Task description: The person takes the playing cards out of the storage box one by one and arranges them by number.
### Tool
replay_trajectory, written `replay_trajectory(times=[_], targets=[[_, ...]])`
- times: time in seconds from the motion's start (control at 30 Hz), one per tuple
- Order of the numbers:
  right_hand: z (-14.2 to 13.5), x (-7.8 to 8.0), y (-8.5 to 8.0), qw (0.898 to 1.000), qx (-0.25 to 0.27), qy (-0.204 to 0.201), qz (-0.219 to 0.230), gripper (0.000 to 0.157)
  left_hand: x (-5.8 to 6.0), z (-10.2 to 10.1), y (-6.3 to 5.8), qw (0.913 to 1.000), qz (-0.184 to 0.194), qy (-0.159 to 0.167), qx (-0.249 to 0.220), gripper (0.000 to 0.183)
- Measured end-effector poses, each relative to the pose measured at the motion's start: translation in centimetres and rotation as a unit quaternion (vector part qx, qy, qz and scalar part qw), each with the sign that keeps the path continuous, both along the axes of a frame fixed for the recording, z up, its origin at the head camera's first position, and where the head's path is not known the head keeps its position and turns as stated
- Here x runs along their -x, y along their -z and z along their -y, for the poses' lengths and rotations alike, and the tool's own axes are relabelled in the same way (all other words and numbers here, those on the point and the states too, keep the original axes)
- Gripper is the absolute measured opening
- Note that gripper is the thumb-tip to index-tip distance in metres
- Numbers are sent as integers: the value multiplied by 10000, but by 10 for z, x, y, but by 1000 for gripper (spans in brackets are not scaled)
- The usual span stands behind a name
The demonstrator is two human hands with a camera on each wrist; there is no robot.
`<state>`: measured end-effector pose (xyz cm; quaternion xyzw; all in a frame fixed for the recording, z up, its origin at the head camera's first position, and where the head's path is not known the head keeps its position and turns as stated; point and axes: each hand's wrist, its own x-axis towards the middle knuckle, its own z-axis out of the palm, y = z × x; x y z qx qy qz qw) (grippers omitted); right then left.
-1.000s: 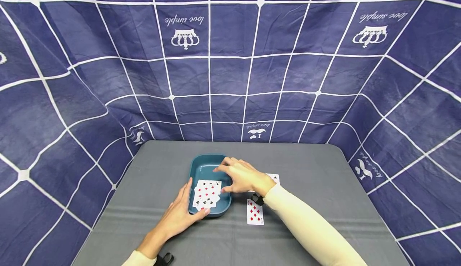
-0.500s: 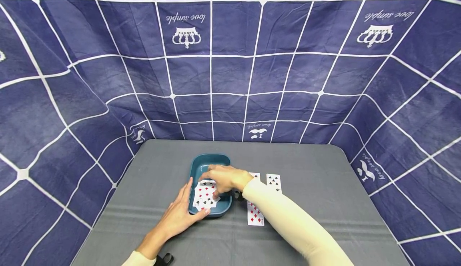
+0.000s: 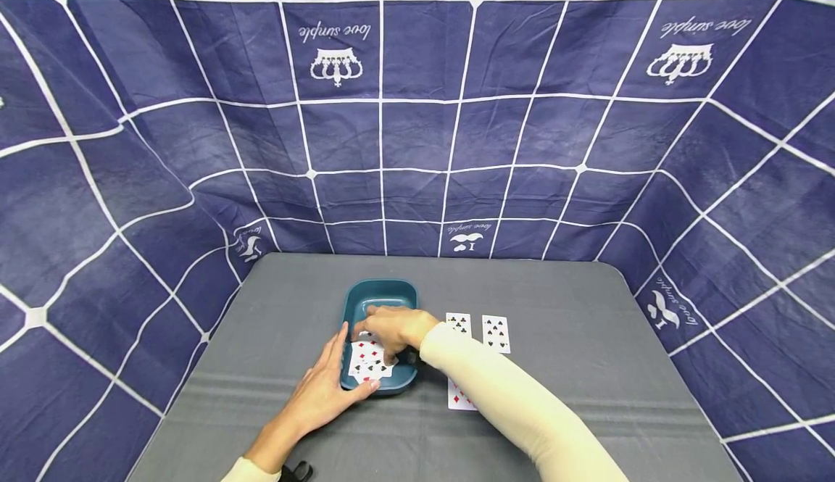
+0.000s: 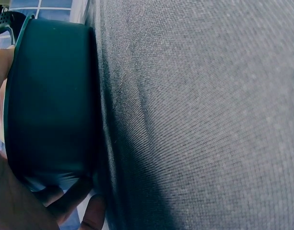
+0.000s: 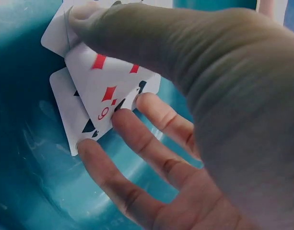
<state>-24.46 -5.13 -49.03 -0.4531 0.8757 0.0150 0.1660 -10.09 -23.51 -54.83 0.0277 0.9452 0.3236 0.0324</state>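
Observation:
Several playing cards (image 3: pixel 367 355) lie face up, overlapping, inside a teal tray (image 3: pixel 383 285). My left hand (image 3: pixel 320 391) holds the tray at its left side and near corner, fingers along the outer wall and thumb over the near rim. My right hand (image 3: pixel 394 327) reaches down inside. In the right wrist view its thumb presses the cards near one end, and its spread fingertips touch the other end. A red diamond card (image 5: pixel 107 93) lies on top there, over black-suited cards. The right hand hides part of the pile in the head view.
On the grey table (image 3: pixel 574 366), right of the tray, lie a clubs card (image 3: pixel 459 322), a spades card (image 3: pixel 496 333) and a diamonds card (image 3: pixel 460 397) partly under the right sleeve. Blue checked cloth (image 3: pixel 417 134) hangs around the back and sides.
My right hand has moved left and down from the tray's right rim onto the cards inside. The clubs and spades cards on the table have come into fuller view. My left hand stays at the tray.

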Motion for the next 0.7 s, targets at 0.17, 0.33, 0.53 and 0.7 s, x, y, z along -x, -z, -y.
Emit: replay_trajectory(times=[0.17, 0.33, 0.53, 0.7], targets=[[4, 0, 1, 10000, 8, -65, 19, 87, 1, 1, 0, 10000, -37, 34, 45, 133], [5, 0, 3, 10000, 42, -42, 30, 83, 0, 0, 1, 10000, 21, 4, 65, 133], [4, 1, 4, 10000, -3, 16, -20, 82, 0, -1, -1, 10000, 25, 7, 80, 133], [3, 1, 4, 10000, -55, 56, 25, 75, 1, -1, 0, 9999, -64, 13, 97, 132]])
